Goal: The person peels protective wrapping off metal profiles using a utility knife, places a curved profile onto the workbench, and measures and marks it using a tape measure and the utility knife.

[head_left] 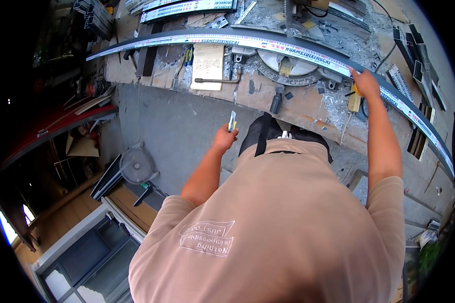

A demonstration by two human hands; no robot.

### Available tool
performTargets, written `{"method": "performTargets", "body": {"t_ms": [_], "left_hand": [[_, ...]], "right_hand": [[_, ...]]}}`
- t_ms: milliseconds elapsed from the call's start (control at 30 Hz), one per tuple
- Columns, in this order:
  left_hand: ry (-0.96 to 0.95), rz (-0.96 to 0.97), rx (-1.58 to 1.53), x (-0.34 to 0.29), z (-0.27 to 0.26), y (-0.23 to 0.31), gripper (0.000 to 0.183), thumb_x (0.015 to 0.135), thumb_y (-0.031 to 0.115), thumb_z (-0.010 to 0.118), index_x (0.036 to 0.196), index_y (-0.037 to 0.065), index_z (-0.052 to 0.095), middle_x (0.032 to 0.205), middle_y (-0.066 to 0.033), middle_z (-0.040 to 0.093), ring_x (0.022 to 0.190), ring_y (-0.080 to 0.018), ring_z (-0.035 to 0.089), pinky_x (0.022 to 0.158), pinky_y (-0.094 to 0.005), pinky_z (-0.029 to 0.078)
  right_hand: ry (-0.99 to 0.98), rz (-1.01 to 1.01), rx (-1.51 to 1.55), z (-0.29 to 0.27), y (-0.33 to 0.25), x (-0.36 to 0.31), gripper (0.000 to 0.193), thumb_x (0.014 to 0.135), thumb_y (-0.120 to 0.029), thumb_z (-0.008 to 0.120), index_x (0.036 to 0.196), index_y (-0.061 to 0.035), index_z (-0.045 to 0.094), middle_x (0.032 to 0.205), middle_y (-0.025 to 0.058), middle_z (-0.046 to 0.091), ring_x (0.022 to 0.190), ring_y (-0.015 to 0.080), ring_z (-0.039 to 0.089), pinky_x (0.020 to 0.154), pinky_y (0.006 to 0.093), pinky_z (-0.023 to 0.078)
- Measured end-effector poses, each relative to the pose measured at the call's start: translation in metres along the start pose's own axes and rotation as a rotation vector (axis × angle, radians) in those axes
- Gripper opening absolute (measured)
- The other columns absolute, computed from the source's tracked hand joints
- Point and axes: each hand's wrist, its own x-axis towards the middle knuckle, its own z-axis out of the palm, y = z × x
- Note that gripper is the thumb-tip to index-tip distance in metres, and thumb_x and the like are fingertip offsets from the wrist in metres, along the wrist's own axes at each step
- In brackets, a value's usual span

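Note:
A long grey metal profile [283, 46], covered with printed white film, lies across the bench and over the saw base. My right hand [366, 83] grips its near edge right of the middle, fingers bent over it. Something small, yellow and black [356, 91] shows beside those fingers; I cannot make out its kind. Held low in front of the bench edge, my left hand [225, 138] is closed on a small silver tool with yellow trim that looks like a utility knife [232, 122]. It points toward the bench, apart from the profile.
A round mitre saw base [287, 68] sits under the profile. Nearby lie a written notepad [207, 63], an L-shaped socket wrench [220, 80], pliers [188, 56] and scattered metal chips. More profiles [187, 7] are stacked at the back. A fan [137, 165] stands on the floor at left.

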Motion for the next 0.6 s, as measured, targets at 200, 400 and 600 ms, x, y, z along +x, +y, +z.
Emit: {"method": "performTargets", "body": {"t_ms": [200, 400, 600], "left_hand": [[-0.059, 0.022, 0.005, 0.009, -0.004, 0.023, 0.032, 0.100, 0.024, 0.075, 0.120, 0.002, 0.063, 0.091, -0.0057, 0.069, 0.072, -0.0157, 0.068, 0.065, -0.0340, 0.055], [-0.021, 0.048, -0.081, 0.023, -0.014, 0.010, 0.036, 0.098, 0.026, 0.076, 0.121, 0.002, 0.065, 0.085, -0.0085, 0.072, 0.070, -0.0184, 0.072, 0.062, -0.0365, 0.056], [-0.033, 0.015, -0.051, 0.018, -0.017, 0.000, 0.036, 0.098, 0.026, 0.076, 0.122, 0.001, 0.064, 0.085, -0.0087, 0.072, 0.070, -0.0182, 0.072, 0.061, -0.0372, 0.055]], "right_hand": [[0.019, 0.006, -0.004, 0.010, 0.008, 0.005, 0.087, 0.097, -0.075, 0.054, 0.130, 0.0044, 0.067, 0.132, 0.0328, 0.068, 0.126, 0.0487, 0.064, 0.107, 0.0536, 0.050], [0.005, 0.005, -0.016, 0.008, 0.008, 0.005, 0.088, 0.097, -0.075, 0.054, 0.128, 0.0060, 0.066, 0.131, 0.0344, 0.068, 0.127, 0.0495, 0.064, 0.108, 0.0538, 0.049], [0.004, 0.004, -0.007, 0.009, 0.010, 0.007, 0.088, 0.097, -0.075, 0.054, 0.129, 0.0064, 0.066, 0.132, 0.0353, 0.067, 0.128, 0.0501, 0.063, 0.108, 0.0540, 0.048]]}}
